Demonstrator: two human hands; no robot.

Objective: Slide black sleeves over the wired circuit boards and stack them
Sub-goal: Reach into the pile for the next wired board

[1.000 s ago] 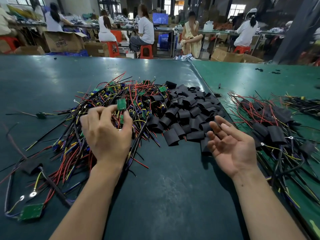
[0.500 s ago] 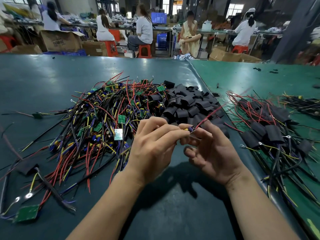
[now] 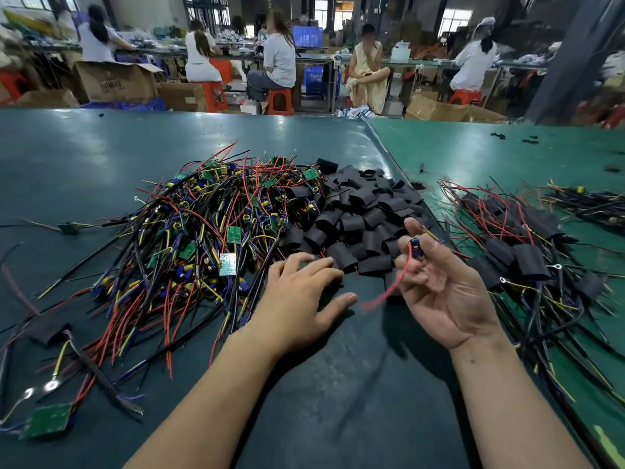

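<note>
A tangled heap of wired circuit boards [image 3: 209, 238] with red, black and yellow leads covers the table's left middle. Beside it on the right lies a pile of black sleeves [image 3: 362, 214]. My right hand [image 3: 443, 289] is palm up and pinches one wired board [image 3: 415, 247] between thumb and fingers; its red wire [image 3: 389, 292] hangs down. My left hand [image 3: 301, 302] hovers palm down with straight, spread fingers; its fingertips reach the near edge of the sleeve pile and it holds nothing. A stack of sleeved boards [image 3: 527, 252] lies at the right.
The dark green table [image 3: 338, 401] has a seam running toward the far middle. A loose green board [image 3: 47, 419] with ring-terminal wires lies at the near left. Another wire bundle [image 3: 588, 201] sits far right. People sit on red stools beyond the table's far edge.
My left hand lifted a board from the heap, brought it over and passed it to my right hand. The left hand then let go and moved toward the sleeve pile.
</note>
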